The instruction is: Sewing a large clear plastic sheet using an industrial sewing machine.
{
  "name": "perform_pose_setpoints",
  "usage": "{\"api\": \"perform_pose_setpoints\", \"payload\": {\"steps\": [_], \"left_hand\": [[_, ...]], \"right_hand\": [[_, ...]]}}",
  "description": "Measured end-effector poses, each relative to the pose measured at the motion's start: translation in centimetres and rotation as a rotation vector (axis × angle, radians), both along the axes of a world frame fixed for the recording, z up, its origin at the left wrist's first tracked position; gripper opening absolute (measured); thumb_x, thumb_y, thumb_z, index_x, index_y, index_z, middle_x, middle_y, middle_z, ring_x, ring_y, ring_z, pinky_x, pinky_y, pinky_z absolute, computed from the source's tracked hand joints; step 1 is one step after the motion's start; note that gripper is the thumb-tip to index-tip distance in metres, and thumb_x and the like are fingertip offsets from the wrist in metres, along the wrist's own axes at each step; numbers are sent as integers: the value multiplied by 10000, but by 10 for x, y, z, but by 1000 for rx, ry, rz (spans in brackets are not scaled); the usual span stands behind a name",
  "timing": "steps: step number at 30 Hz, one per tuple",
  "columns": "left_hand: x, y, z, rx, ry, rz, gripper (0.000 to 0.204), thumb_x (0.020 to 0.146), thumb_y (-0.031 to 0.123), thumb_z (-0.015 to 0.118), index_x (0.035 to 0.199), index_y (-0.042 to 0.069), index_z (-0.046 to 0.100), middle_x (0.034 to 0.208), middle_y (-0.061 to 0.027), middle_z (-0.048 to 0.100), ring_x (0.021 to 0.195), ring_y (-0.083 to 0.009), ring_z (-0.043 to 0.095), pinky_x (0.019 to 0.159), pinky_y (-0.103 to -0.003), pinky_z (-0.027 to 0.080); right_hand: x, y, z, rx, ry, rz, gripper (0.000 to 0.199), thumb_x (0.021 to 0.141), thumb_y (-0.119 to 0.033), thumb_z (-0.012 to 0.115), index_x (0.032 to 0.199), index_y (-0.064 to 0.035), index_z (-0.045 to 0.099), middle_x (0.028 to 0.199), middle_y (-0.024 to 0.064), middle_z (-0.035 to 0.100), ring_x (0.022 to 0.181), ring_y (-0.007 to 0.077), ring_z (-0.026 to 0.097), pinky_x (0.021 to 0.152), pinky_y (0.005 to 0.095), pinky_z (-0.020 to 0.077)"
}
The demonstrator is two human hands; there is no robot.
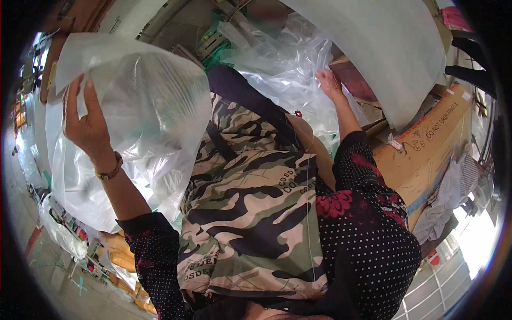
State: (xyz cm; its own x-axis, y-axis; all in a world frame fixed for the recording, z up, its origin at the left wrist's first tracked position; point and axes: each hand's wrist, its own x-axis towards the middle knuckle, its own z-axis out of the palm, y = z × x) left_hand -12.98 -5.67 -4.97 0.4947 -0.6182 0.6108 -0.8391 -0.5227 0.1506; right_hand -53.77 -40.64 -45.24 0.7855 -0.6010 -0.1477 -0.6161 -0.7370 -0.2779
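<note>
Camouflage-print folded cloth fills the lap, blocking the middle. Left hand grips a clear plastic bag raised left; right hand presses crumpled clear plastic sheeting beside a brown cardboard box.

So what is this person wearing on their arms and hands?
Both forearms are bare below dark sleeves with small white dots and red flower prints. The left hand has a gold-coloured band at the wrist. The right hand shows no glove or jewellery.
</note>
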Motion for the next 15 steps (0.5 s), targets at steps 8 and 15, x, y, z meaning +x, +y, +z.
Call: {"api": "perform_pose_setpoints", "payload": {"steps": [8, 15], "left_hand": [[-59, 9, 0, -197, 538, -223, 273, 858, 85, 674, 1122, 17, 668, 1087, -105, 691, 1016, -190, 646, 892, -317, 496], [-149, -37, -4, -19, 743, -696, 887, 744, 432, 762, 1413, 1, 371, 1443, -175, 406, 1325, -311, 409, 1079, -406, 340]], "right_hand": [[86, 38, 266, 944, -746, -315, 290, 956, -231, 527, 984, 25, 660, 810, 38, 664, 738, 104, 605, 704, 268, 481], [117, 110, 407, 1306, -1548, -331, 457, 933, -133, 553, 1338, 43, 432, 1064, 122, 637, 948, 238, 632, 886, 359, 497]]}}
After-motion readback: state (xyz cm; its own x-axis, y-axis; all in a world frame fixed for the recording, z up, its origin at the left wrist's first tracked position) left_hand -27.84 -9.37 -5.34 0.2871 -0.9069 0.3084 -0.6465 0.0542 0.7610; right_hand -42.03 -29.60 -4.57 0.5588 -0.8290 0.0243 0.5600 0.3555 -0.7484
